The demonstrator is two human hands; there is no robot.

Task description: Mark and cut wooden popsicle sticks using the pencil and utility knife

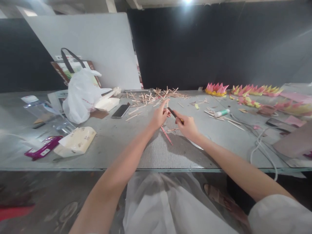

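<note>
With the right hand (pixel 187 126) clamped round a dark tool (pixel 172 112), angle its tip away from the left hand (pixel 159 117), whose fingers, just beside it, seem to pinch a pale stick (pixel 167 103).

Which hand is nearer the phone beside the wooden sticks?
Left. The left hand is to the right of the phone; the right hand is farther right.

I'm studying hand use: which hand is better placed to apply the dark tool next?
Probably the right hand: it grips the dark tool, its tip toward the left hand, which seems to hold a wooden stick.
</note>
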